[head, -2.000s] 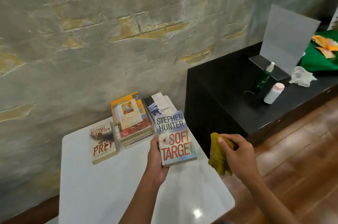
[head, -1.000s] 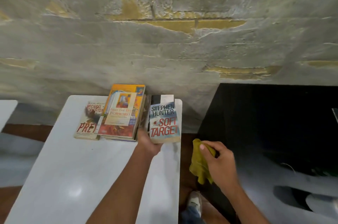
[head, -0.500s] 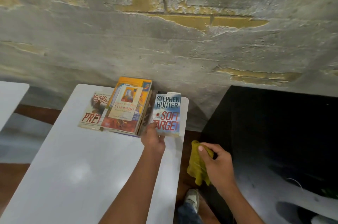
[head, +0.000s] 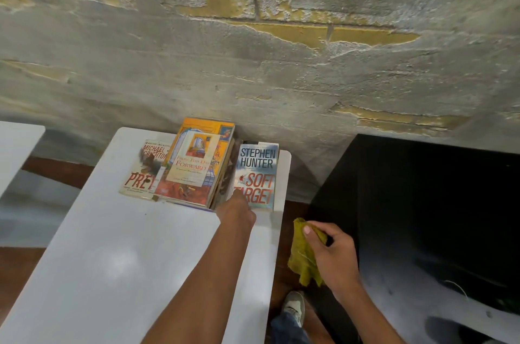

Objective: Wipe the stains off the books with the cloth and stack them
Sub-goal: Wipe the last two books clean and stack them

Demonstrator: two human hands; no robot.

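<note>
At the desk's far right corner lies "Soft Target", the left hand on its near left corner; how those fingers lie I cannot tell. Just left, touching, a book stack overlaps "Prey". Off the desk's right edge, the right hand pinches a yellow cloth beside a black cabinet.

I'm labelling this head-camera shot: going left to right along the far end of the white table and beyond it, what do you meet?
Prey book → From This Day Forward book → Soft Target book → yellow cloth → black cabinet.
</note>
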